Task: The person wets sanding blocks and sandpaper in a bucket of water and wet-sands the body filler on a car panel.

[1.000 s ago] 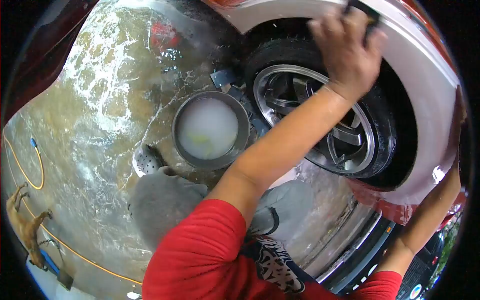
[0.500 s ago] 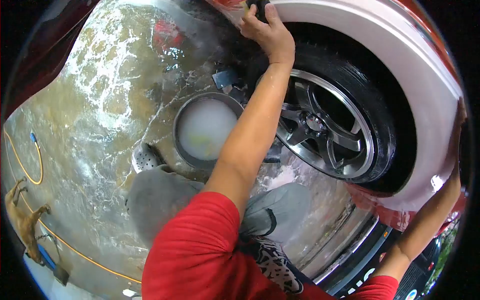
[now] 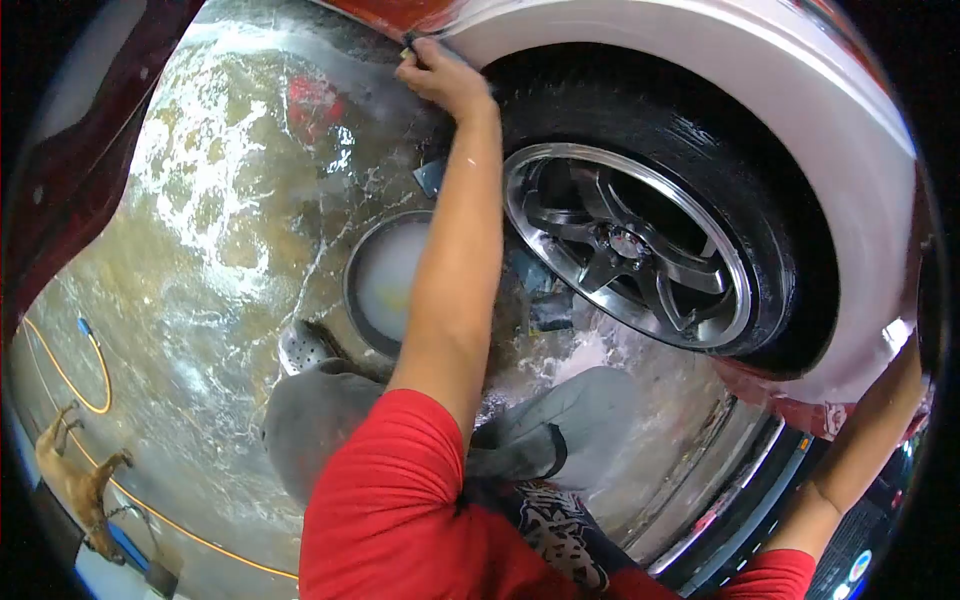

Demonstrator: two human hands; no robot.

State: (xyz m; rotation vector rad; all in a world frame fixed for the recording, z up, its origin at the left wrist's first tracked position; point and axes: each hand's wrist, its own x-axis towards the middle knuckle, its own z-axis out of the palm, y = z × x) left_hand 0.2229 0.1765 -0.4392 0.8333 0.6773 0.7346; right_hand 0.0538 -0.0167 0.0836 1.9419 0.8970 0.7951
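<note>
- Fender (image 3: 790, 90), arched around the wheel (image 3: 622, 240), looked open to gouging at one end: the left hand (image 3: 447, 80) was closed round a block (image 3: 408, 45) there, and a tilted edge might have bitten in.
- Red paint (image 3: 375, 14) lay just past that end, so an overlong stroke could have scuffed it.
- Reaching that far past the wheel, the person might have lost even pressure had the shoe (image 3: 305, 350) slid on the wet floor (image 3: 200, 340).
- Near the wheel and partly under the left arm (image 3: 460, 230) sat a basin (image 3: 355, 308); a shifted leg (image 3: 325, 420) could have tipped its cloudy water (image 3: 385, 275).
- Past the wheel's opposite side ran the right forearm (image 3: 865, 430); the right hand was lost at the dark edge of view, its hold impossible to tell.
- Pale, faintly pink and hazy, the fender showed a bright glare near that forearm and red along its outer border.
</note>
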